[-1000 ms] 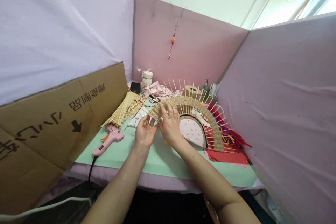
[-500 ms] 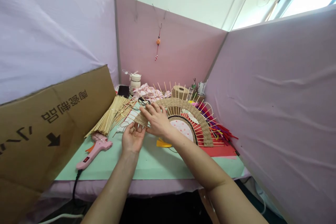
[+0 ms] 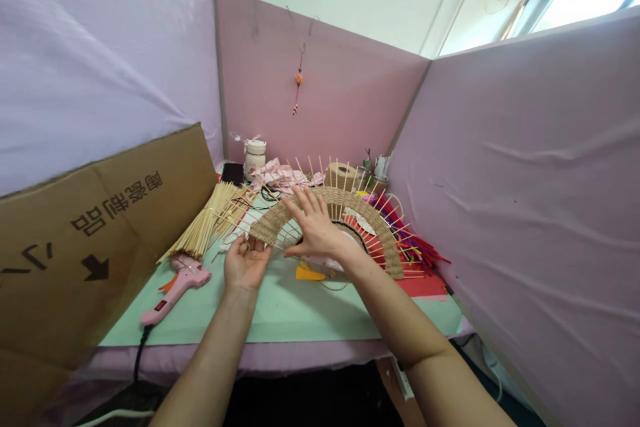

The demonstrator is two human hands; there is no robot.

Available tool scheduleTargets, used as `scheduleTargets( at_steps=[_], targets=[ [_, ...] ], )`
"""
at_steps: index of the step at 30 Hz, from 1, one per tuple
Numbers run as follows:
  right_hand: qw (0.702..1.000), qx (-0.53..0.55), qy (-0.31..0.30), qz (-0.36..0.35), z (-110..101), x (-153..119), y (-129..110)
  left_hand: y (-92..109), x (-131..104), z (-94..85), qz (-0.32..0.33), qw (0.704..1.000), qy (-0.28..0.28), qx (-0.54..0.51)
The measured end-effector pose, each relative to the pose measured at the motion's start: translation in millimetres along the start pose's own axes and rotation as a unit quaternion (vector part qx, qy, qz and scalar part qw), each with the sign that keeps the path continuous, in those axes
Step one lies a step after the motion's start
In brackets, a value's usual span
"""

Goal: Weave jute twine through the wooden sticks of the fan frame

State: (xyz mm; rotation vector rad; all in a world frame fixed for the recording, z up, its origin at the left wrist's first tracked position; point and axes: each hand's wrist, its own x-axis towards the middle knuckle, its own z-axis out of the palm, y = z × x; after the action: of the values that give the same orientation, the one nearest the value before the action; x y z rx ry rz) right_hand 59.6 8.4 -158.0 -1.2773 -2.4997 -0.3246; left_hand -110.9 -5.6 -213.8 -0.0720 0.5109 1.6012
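A half-round woven fan [image 3: 389, 232] of twine on thin wooden sticks stands over the table, its stick ends poking out past the band. My left hand [image 3: 249, 261] grips the fan's lower left end, palm up, with its fingertips behind the weave. Over the left inner part of the fan, my right hand [image 3: 320, 230] is open with fingers spread; whether it touches the sticks I cannot tell. It hides part of the fan's pink-dotted centre. A yellow tassel [image 3: 309, 271] lies below that hand.
To the left are a bundle of sticks [image 3: 205, 217], a pink glue gun [image 3: 175, 288] and a cardboard sheet [image 3: 100, 247]. Behind the fan stand a twine roll [image 3: 341, 175] and a white jar [image 3: 255, 159]. Coloured pipe cleaners [image 3: 425, 248] lie right, beside a fabric partition [image 3: 525, 180].
My right hand has moved right along the fan, away from its left end, and its fingers have spread. My left hand keeps hold of that end. The view has shifted slightly.
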Motion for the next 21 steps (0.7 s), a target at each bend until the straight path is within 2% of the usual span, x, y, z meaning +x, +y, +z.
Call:
scheduleTargets(
  at_steps=[5,9,13,15,18,21],
  targets=[
    [0.999,-0.015,0.016,0.042,-0.6,7.4,33.9,0.3,-2.0,3.0,-0.014,0.999,0.025,-0.031],
    [0.997,-0.034,0.054,0.052,4.4,9.2,35.7,-0.1,-2.1,3.5,-0.018,0.999,0.040,-0.030],
    [0.993,-0.025,0.085,0.074,5.5,-2.5,12.3,0.7,-1.3,3.3,-0.013,0.999,0.033,-0.036],
    [0.994,-0.012,0.095,0.051,10.0,-11.5,-8.2,1.3,-1.9,3.2,-0.009,0.999,0.023,-0.041],
    [0.996,-0.003,0.085,-0.021,26.3,-20.4,-39.0,0.9,-4.0,3.2,-0.012,0.999,0.006,-0.048],
    [0.995,-0.026,0.093,-0.020,46.5,-17.3,-56.3,-0.7,-7.5,3.4,-0.018,0.998,-0.002,-0.056]
  ],
)
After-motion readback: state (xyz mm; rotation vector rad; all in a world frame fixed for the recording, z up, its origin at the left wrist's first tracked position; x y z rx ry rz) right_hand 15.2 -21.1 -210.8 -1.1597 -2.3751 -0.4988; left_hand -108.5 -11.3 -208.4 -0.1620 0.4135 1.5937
